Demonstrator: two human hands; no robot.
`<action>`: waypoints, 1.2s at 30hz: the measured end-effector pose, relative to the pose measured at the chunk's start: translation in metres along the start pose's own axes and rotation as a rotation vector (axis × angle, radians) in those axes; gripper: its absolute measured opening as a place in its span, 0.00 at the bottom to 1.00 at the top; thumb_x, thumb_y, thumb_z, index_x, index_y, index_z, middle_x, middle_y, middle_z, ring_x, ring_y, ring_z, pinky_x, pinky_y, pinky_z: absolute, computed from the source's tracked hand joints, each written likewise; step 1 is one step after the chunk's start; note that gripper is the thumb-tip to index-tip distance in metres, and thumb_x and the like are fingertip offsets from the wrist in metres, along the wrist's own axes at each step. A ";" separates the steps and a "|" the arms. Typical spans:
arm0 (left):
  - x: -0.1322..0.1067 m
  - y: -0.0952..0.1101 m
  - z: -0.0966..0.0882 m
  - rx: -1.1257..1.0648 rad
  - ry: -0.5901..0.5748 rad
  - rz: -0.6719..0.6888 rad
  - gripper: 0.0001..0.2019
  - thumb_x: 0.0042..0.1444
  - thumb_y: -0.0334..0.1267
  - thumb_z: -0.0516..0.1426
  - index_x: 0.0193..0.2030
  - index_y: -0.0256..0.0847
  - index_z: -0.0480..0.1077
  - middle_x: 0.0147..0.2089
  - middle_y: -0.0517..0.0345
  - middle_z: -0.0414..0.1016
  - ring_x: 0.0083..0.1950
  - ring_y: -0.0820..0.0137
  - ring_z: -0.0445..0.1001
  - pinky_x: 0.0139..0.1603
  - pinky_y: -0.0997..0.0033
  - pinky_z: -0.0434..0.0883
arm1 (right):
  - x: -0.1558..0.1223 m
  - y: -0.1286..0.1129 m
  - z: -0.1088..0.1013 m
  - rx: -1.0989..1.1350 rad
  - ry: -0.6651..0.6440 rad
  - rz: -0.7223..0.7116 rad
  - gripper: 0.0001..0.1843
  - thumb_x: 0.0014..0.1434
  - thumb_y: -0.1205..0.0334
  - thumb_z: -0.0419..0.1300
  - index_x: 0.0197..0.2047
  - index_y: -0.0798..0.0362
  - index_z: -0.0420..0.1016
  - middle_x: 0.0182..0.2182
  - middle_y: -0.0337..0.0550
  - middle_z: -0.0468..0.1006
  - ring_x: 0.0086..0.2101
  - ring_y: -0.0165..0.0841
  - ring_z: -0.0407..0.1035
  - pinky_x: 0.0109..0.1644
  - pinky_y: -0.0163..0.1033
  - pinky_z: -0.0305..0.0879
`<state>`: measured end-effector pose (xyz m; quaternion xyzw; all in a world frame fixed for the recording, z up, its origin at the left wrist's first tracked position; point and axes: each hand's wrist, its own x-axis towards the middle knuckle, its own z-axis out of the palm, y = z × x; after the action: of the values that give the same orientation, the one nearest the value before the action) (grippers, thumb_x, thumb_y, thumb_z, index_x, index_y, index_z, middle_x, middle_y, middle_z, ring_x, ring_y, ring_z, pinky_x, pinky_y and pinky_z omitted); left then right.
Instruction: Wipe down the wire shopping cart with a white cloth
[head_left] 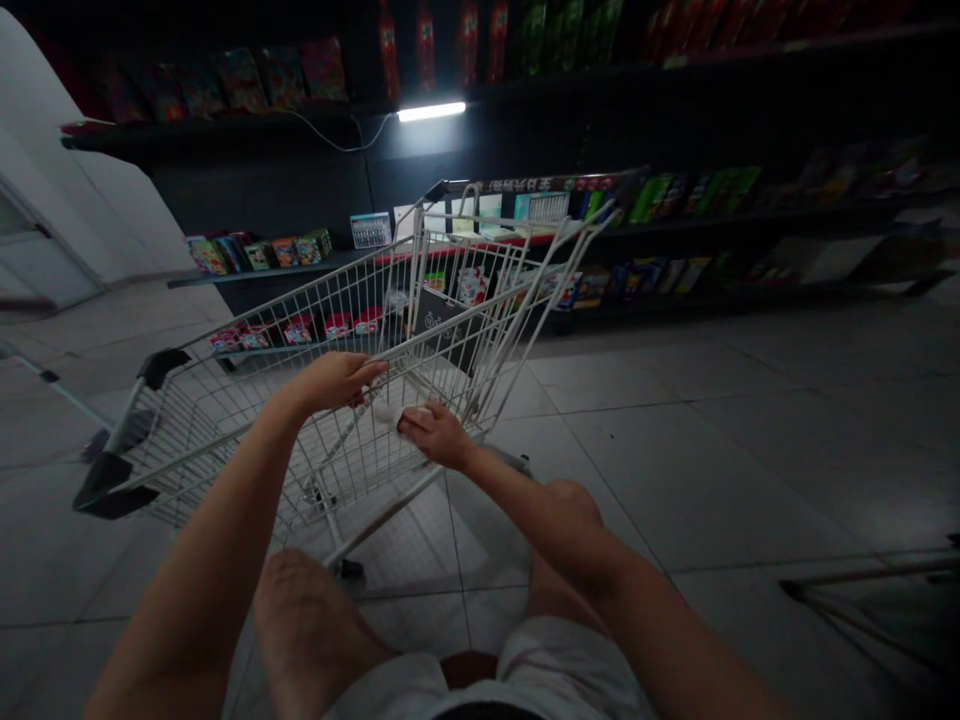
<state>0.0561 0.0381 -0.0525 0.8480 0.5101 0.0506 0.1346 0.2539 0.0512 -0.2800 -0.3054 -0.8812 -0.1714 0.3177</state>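
Observation:
A white wire shopping cart (pixel 247 390) lies tipped over on the tiled floor in front of me. My left hand (pixel 337 378) is closed over one of its wire rails near the middle. Just below it, my right hand (pixel 435 435) presses a small white cloth (pixel 390 412) against the wire side of the cart. My knees show at the bottom of the view, as I am crouched close to the cart.
Dark shop shelves (pixel 675 230) with coloured packets run along the back, lit by a strip lamp (pixel 431 111). A white wall and doorway (pixel 45 250) stand at the left. Part of another cart frame (pixel 862 580) shows at lower right.

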 end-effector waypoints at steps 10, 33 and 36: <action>0.002 -0.021 -0.001 0.009 -0.013 -0.008 0.25 0.62 0.58 0.43 0.33 0.41 0.68 0.26 0.55 0.77 0.27 0.72 0.72 0.33 0.70 0.65 | -0.056 -0.041 0.084 -0.108 -0.104 -0.003 0.12 0.66 0.65 0.54 0.48 0.43 0.75 0.48 0.39 0.74 0.43 0.34 0.64 0.48 0.43 0.64; -0.006 -0.032 -0.006 0.007 -0.013 -0.043 0.27 0.60 0.61 0.42 0.34 0.41 0.69 0.26 0.55 0.76 0.30 0.69 0.74 0.36 0.68 0.68 | 0.048 0.032 -0.019 -0.041 0.315 0.321 0.22 0.62 0.65 0.53 0.59 0.52 0.70 0.53 0.53 0.70 0.54 0.43 0.62 0.60 0.52 0.60; -0.005 -0.034 -0.005 0.012 -0.011 -0.039 0.27 0.60 0.61 0.42 0.34 0.41 0.68 0.26 0.55 0.76 0.30 0.69 0.74 0.36 0.68 0.68 | 0.016 0.012 0.013 0.004 0.144 0.177 0.19 0.63 0.64 0.53 0.56 0.53 0.74 0.51 0.52 0.74 0.51 0.40 0.64 0.58 0.49 0.60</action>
<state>0.0238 0.0498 -0.0569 0.8391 0.5259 0.0402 0.1330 0.2459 0.0734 -0.2782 -0.3681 -0.8260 -0.1624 0.3947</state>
